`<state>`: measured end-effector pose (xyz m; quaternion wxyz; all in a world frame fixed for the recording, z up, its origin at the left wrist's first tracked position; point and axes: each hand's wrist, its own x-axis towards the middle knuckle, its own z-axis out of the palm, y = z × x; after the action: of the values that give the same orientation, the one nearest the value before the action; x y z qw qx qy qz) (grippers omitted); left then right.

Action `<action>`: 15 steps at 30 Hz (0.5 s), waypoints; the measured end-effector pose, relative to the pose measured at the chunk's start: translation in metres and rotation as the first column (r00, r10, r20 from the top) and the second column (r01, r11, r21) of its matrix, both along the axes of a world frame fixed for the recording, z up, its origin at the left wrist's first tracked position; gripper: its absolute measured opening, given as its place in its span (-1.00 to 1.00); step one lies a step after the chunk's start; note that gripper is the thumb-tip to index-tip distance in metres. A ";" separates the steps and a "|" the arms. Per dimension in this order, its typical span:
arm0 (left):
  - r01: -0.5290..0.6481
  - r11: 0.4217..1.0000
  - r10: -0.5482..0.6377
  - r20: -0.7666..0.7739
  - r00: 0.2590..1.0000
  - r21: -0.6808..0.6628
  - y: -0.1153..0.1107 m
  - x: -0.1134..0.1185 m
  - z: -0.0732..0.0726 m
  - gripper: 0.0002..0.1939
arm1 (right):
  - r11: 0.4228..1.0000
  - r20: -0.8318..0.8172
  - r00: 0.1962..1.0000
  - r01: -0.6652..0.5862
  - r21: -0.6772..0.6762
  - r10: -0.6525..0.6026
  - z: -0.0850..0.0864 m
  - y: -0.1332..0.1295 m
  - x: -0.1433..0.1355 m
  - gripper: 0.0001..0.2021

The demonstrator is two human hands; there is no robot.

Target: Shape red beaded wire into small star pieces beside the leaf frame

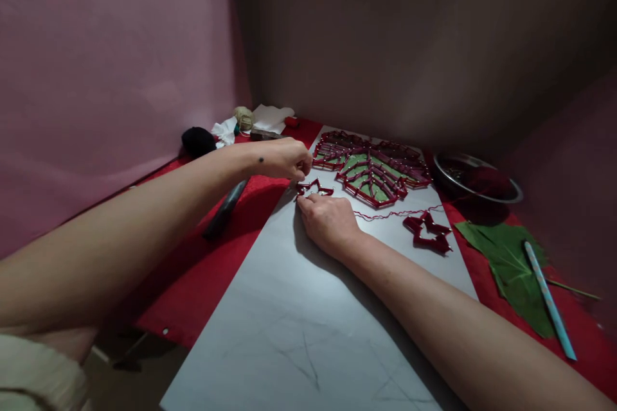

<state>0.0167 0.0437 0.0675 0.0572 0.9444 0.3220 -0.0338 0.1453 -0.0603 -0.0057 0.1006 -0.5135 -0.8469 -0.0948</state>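
A small star (315, 186), outlined in red yarn on nails, is placed near the left edge of the board (270, 295). Over its far side the left hand (288, 159) is held, fingers curled in; whether yarn is pinched there cannot be told. The right hand (329, 219) is rested on the board, its fingertips brought to the star's near side; whether anything is gripped cannot be told. The far end of the board is filled by the leaf design (371, 173), so little room is left between it and the star. Toward the near edge, a wide stretch of board is marked with pencil lines. Loose yarn (385, 214) is trailed rightward above the second star (430, 244), set near the right edge. Beyond that edge, red cloth (216, 289) is occupied by a bowl (482, 197), a green leaf (511, 263) and a pen (549, 298) laid across it. On the left, a hammer (226, 209) is partly covered by the left forearm; farther back, a black ball (198, 140) is seen.
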 end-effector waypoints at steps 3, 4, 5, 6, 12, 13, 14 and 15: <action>0.011 1.000 -0.011 -0.011 1.000 0.023 -0.001 0.007 0.001 -0.80 | 1.000 -0.011 1.000 0.003 -0.018 -0.003 0.001 0.000 0.000 -0.70; 0.011 1.000 -0.010 -0.036 0.999 0.020 -0.002 0.010 0.000 -0.80 | 1.000 -0.012 1.000 0.005 -0.028 -0.006 0.002 0.000 0.000 -0.70; 0.010 1.000 -0.009 -0.064 0.998 0.018 -0.003 0.013 0.000 -0.80 | 0.999 -0.013 1.000 0.005 -0.038 -0.006 0.002 0.000 0.000 -0.70; 0.007 1.000 -0.006 -0.093 0.996 0.019 -0.004 0.015 0.000 -0.80 | 0.999 -0.014 1.000 0.004 -0.048 -0.005 0.003 -0.001 0.001 -0.71; -0.025 0.998 0.036 -0.237 0.971 0.051 -0.012 0.028 0.004 -0.79 | 0.997 -0.037 0.999 -0.034 -0.072 0.031 0.004 0.000 0.002 -0.72; -0.032 0.997 0.047 -0.254 0.966 0.064 -0.014 0.030 0.005 -0.79 | 0.996 -0.040 0.998 -0.042 -0.073 0.039 0.004 0.001 0.002 -0.72; -0.043 0.996 0.062 -0.271 0.961 0.077 -0.015 0.032 0.005 -0.80 | 0.996 -0.042 0.998 -0.047 -0.074 0.044 0.004 0.001 0.002 -0.71; -0.056 0.994 0.080 -0.285 0.955 0.091 -0.016 0.035 0.006 -0.81 | 0.996 -0.043 0.998 -0.050 -0.077 0.047 0.005 0.001 0.002 -0.71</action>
<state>0.0513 0.0277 0.0730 -0.0279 0.9193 0.3602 -0.1559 0.1470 -0.0593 -0.0012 0.1001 -0.4981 -0.8599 -0.0486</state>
